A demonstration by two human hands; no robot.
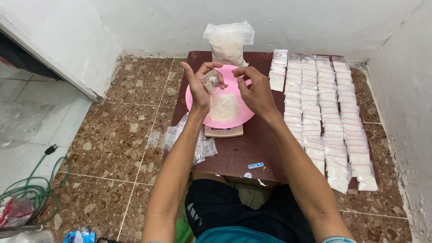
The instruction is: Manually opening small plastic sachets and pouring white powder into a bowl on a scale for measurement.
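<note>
Both hands were raised over the pink plate (pixel 198 118), and a small clear bag (pixel 210 81) sat between them. The left hand (pixel 198 87) held the bag pinched between thumb and fingers (pixel 208 68), palm turned toward the camera, so the bag lay right against that palm and just left of the right hand (pixel 257 92). The right hand's fingers (pixel 239 72) were drawn narrow at the bag's upper edge, touching or nearly touching it (the view was too small to tell which). The bag seemed to hang with its long axis roughly upright, mouth toward the fingertips, though its outline was blurred. The left hand was plainly the nearer one, since it carried the bag.

Directly below the fingers lay a heap of white powder (pixel 224 107) on the plate, which rested on a small scale (pixel 223 131). Beyond the fingers stood a large clear sack of powder (pixel 227 44). To the right of the right hand, rows of filled small bags (pixel 321 108) covered the dark brown tabletop (pixel 243 155). Down and left of the left wrist, a loose pile of empty bags (pixel 189 137) hung over the tabletop's edge.

The low tabletop stood on a brown speckled tile floor (pixel 112 135) in a corner of white walls (pixel 315 22), with a green cable (pixel 36 189) coiled well off to the left.
</note>
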